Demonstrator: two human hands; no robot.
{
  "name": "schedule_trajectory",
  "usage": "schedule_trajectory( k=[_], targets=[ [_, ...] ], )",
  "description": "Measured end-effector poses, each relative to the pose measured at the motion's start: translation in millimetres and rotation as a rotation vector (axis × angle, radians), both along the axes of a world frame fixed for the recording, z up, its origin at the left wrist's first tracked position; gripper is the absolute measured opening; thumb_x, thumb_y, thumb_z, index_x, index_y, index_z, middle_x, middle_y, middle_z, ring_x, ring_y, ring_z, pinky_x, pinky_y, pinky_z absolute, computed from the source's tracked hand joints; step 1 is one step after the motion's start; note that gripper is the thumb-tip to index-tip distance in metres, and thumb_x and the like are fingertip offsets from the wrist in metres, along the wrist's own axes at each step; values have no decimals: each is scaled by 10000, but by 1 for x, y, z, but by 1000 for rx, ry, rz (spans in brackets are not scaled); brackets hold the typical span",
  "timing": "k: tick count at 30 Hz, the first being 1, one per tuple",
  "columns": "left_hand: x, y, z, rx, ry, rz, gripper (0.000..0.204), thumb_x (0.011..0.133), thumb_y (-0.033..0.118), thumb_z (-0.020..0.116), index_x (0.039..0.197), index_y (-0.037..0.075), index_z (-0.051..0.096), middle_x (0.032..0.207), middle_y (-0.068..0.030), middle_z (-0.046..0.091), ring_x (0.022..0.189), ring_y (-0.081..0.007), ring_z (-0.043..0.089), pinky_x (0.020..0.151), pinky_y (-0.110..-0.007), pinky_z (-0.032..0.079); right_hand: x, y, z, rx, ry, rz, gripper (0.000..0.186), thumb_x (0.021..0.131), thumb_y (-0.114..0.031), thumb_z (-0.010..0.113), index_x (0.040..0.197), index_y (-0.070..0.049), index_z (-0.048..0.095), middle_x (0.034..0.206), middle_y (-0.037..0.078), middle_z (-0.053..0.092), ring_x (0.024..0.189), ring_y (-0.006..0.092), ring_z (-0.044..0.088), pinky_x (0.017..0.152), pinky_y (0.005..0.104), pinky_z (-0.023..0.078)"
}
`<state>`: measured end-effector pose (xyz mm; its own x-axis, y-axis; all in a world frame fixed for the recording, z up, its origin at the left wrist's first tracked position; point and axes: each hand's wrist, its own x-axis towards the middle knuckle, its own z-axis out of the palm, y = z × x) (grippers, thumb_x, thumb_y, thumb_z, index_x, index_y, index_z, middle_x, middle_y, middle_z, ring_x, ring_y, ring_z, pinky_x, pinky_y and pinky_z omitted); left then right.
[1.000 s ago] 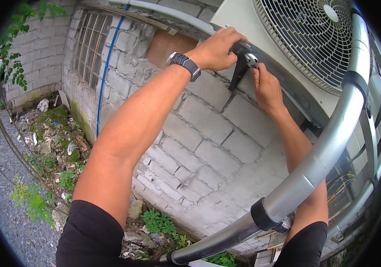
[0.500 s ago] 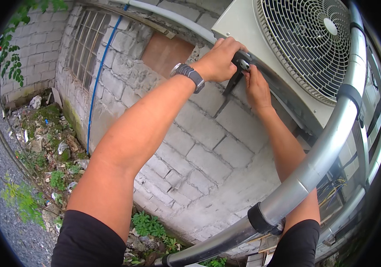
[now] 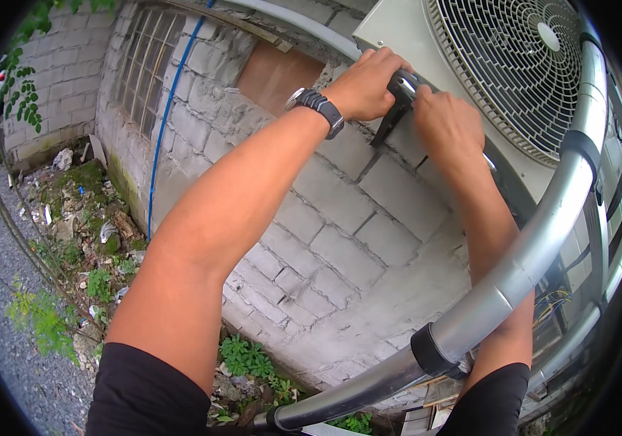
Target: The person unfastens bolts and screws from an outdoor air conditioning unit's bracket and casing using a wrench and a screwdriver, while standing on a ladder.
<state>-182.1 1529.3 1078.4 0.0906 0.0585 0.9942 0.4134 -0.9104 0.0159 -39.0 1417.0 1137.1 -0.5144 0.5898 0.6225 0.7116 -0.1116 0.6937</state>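
Observation:
At the upper middle, my left hand (image 3: 366, 83) has its fingers curled over the top of a dark metal bracket (image 3: 387, 122) under the white outdoor air-conditioner unit (image 3: 387, 33). Just right of it, my right hand (image 3: 447, 123) is closed on a silver wrench (image 3: 407, 85), its back toward me. The wrench's head sits against the bracket; much of the tool is hidden by my fingers. A dark wristwatch (image 3: 314, 109) is on my left wrist.
A curved metal railing (image 3: 507, 291) crosses the right side over my right forearm. Behind are a block wall (image 3: 332, 247), a blue pipe (image 3: 162, 152), a barred window (image 3: 147, 73) and a boarded opening (image 3: 274, 76). Rubble with plants (image 3: 96, 232) and gravel (image 3: 6, 254) lie below left.
My right hand has turned knuckles-up and moved up and rightward along the bracket, covering more of the wrench. My left hand stays on the bracket; the whole view shifts slightly.

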Motion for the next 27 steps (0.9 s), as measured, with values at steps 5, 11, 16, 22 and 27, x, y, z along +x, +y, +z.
schedule_trajectory(
  k=[5, 11, 16, 22, 27],
  targets=[
    [-9, -2, 2, 37, 13, 67, 469, 831, 23, 602, 1293, 93, 565, 1248, -138, 539, 1205, -351, 494, 1074, -436, 427, 49, 20, -26, 12, 76, 246, 180, 1012, -230, 559, 965, -60, 522, 817, 146, 682, 742, 373, 700, 627, 484, 550],
    [-8, 5, -2, 26, 11, 81, 464, 854, 35, 655, 1304, 102, 562, 1254, -134, 545, 1204, -346, 510, 1073, -439, 437, 62, 72, -30, -33, 172, 572, 191, 1019, -272, 569, 1014, -83, 542, 933, 120, 685, 794, 385, 674, 628, 497, 523],
    [-9, 15, 3, 100, 21, 91, 444, 884, 80, 696, 1309, 112, 572, 1264, -124, 557, 1197, -341, 511, 1057, -430, 446, 57, 85, -26, 60, 184, 648, 182, 1007, -285, 597, 1096, -126, 601, 946, 73, 714, 806, 343, 690, 630, 456, 535],
    [-8, 8, 4, 179, 22, 30, 365, 863, 56, 618, 1211, -18, 536, 1160, -245, 554, 1114, -435, 519, 991, -482, 433, 61, 101, -29, 138, 186, 704, 177, 1018, -302, 577, 1083, -137, 580, 936, 61, 712, 783, 351, 685, 624, 467, 538],
    [-13, 10, 3, 205, 80, 73, 434, 821, 157, 657, 1200, -24, 547, 1136, -241, 563, 1105, -412, 534, 990, -467, 446, 49, 94, -21, 61, 196, 706, 179, 968, -237, 608, 923, -79, 536, 799, 169, 654, 753, 412, 649, 660, 530, 508]
  ],
)
